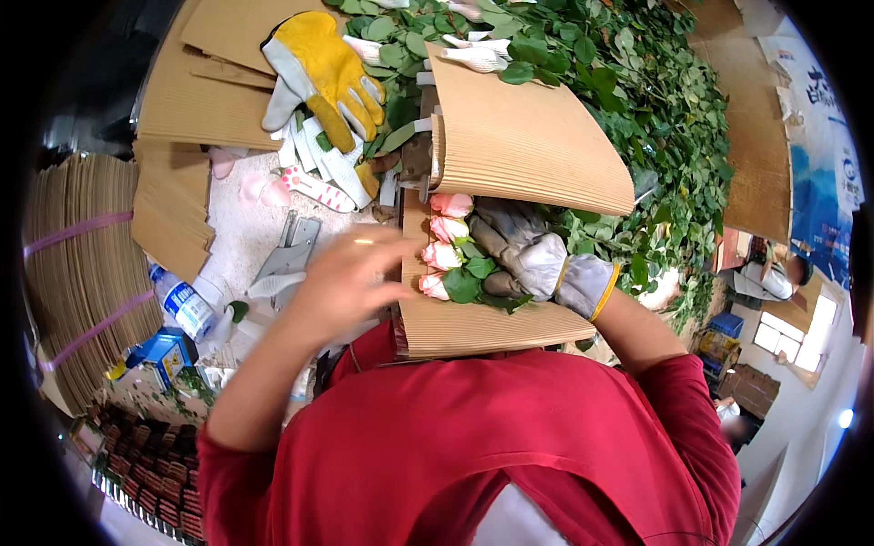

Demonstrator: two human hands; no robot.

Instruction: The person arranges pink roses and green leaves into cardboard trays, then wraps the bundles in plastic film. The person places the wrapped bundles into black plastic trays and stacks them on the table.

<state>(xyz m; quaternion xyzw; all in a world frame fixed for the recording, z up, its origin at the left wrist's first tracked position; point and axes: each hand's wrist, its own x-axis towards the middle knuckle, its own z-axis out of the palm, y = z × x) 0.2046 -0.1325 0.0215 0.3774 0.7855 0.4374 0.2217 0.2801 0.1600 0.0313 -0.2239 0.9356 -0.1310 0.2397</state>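
Several pink roses [444, 254] lie in a row on a sheet of corrugated cardboard [491, 327], their heads towards the left. My right hand [522, 249], in a grey work glove with a yellow-edged cuff, is closed over their stems and leaves; some fingers are hidden. Bare and blurred by motion, my left hand [355, 276] is just left of the rose heads. Its thumb and fingers are apart, and nothing shows between them. Above the roses, another corrugated sheet [526, 136] bends upward and overhangs the stems.
A stapler [290, 252] and a paw-patterned tool [317, 189] lie to the left. Beyond are a yellow-grey glove [328, 75], a plastic bottle [183, 304] and a strapped cardboard stack [85, 273]. Leafy stems [655, 123] with white-sleeved heads [478, 58] fill the far side. People [771, 276] are at right.
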